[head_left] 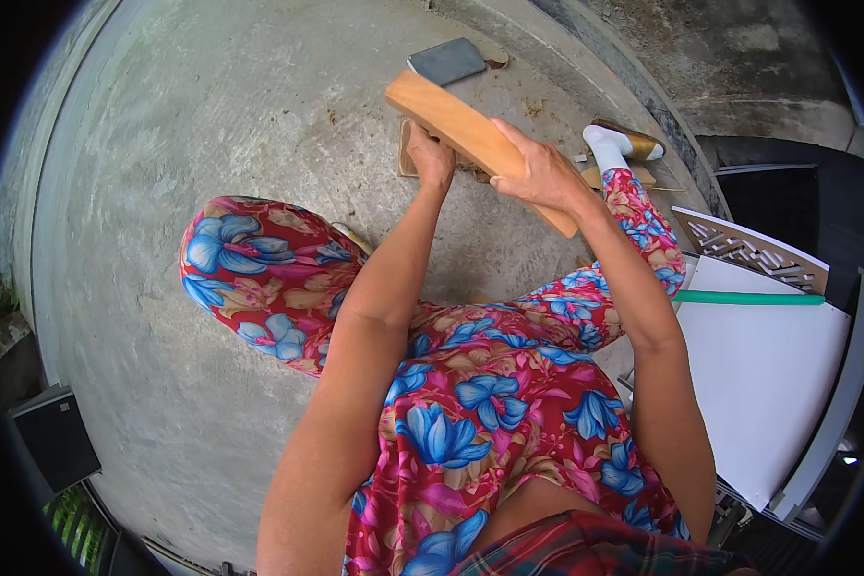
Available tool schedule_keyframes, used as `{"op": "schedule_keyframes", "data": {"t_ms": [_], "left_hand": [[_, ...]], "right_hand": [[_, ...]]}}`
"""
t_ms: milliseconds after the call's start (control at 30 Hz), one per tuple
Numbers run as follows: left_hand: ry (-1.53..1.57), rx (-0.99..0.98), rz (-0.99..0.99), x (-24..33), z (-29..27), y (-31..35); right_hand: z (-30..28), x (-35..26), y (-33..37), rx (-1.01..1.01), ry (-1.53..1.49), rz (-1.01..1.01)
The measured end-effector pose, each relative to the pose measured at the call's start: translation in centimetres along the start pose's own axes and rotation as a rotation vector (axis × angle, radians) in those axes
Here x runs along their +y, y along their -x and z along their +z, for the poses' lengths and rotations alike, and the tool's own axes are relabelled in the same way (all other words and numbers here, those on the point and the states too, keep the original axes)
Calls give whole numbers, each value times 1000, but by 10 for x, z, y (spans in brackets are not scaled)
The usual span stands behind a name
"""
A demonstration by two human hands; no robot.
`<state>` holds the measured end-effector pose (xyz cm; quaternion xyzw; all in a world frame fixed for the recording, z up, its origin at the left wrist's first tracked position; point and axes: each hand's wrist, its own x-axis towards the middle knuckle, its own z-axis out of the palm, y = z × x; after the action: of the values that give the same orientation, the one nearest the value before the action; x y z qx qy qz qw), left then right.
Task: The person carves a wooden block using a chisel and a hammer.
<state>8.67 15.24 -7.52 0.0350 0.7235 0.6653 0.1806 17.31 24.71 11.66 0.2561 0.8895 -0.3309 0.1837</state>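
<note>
Plank [468, 130], long axis pointing forward-left, right fingers [512, 135] gripping it, left fingers [418, 143] unclear

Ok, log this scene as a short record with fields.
Right hand: gripping the wooden block
Left hand: at a flat brown piece, partly behind the block; grip unclear
Floor: grey, rough
Beyond the block: dark rectangular slab
Far right: green strip across a white board

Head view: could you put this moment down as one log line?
left hand: at brown piece, grip unclear | right hand: gripping wooden board | grey slab: lying beyond board
</note>
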Motion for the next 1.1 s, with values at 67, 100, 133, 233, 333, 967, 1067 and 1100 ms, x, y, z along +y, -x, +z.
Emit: {"op": "schedule_keyframes", "data": {"t_ms": [67, 100, 133, 233, 333, 967, 1067, 1100], "left_hand": [[-56, -44, 10, 3, -4, -4], [-102, -99, 31, 8, -1, -7], [-141, -115, 15, 12, -2, -10], [-146, -144, -50, 22, -4, -14], [-155, -143, -33, 17, -2, -16], [-162, -437, 176, 30, 11, 26], [-88, -558, 31, 50, 16, 41], [-111, -582, -57, 61, 12, 43]], "right_hand": [[1, -7, 1, -8, -57, 32], [1, -7, 0, 83, -118, -21], [1, -5, -1, 174, -178, -74], [7, 9, -8, 68, -69, 68], [5, 17, 0, 83, -30, 75], [34, 15, 90, 679, -418, -61], [62, 40, 99, 463, -379, 104], [61, 36, 102, 467, -385, 97]]}}
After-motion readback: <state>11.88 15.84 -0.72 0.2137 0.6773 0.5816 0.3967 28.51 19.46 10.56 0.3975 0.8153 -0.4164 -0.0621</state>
